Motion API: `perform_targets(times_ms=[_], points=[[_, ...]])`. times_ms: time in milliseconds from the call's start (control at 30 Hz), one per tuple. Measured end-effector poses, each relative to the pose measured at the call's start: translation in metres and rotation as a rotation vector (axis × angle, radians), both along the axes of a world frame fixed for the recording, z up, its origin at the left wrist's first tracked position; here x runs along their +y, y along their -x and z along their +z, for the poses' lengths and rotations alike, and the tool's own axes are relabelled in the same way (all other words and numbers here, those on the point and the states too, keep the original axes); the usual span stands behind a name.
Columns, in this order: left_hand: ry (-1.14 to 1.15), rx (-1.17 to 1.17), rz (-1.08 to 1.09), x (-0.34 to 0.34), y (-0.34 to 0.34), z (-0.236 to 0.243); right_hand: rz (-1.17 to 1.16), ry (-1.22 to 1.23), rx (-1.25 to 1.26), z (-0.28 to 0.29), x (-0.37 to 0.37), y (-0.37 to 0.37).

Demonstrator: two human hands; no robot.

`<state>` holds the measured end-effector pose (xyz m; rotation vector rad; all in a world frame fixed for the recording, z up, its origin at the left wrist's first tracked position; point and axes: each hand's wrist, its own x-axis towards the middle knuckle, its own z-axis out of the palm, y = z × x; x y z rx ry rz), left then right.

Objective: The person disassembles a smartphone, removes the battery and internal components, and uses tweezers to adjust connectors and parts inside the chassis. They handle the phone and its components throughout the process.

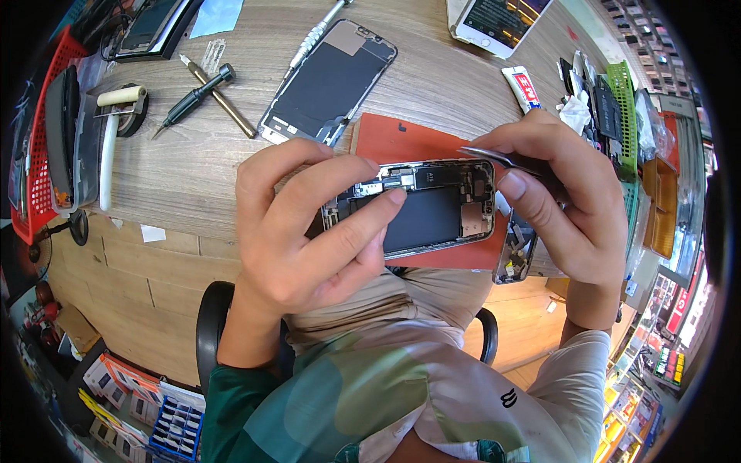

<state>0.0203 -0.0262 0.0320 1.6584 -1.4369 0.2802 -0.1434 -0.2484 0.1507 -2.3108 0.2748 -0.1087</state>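
An opened smartphone body [432, 216] lies screenless on a red-brown pad [486, 251], its black battery, circuit board and metal parts exposed. My left hand [309, 224] is closed round the phone's left end, with a fingertip on the parts at the upper middle. Pinched in my right hand [567, 197] are grey metal tweezers [498, 157], their tip above the phone's upper right edge and not visibly touching it. Below my right hand, a small tray of loose parts [517, 251] sits by the pad. Beyond my left hand rests a detached phone screen [328, 81], dark back up.
Screwdrivers [193, 100] and a white-handled roller [116, 131] lie on the left of the wooden table [208, 185]. A red basket [27, 177] stands at the far left, a green basket [624, 116] at the right. A white tube [522, 89] and a lit phone [498, 23] are farther back.
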Motion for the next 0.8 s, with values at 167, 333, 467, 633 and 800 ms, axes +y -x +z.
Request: perform_targets(times_ms=[167, 333, 467, 633, 800], points=[[-0.019, -0.002, 0.014, 0.001, 0.001, 0.003, 0.061, 0.125, -0.023, 0.000, 0.000, -0.013], [0.014, -0.012, 0.010, 0.002, 0.001, 0.000, 0.426, 0.436, -0.125, 0.004, -0.019, -0.047], [0.023, -0.026, 0.001, 0.003, -0.001, -0.001, 0.513, 0.595, -0.205, 0.004, -0.012, -0.066], [0.071, -0.027, 0.000, 0.002, 0.000, -0.008, 0.567, 0.705, -0.155, 0.006, -0.004, -0.070], [0.050, -0.032, 0.014, 0.003, 0.002, -0.004, 0.593, 0.786, -0.124, 0.010, 0.001, -0.072]])
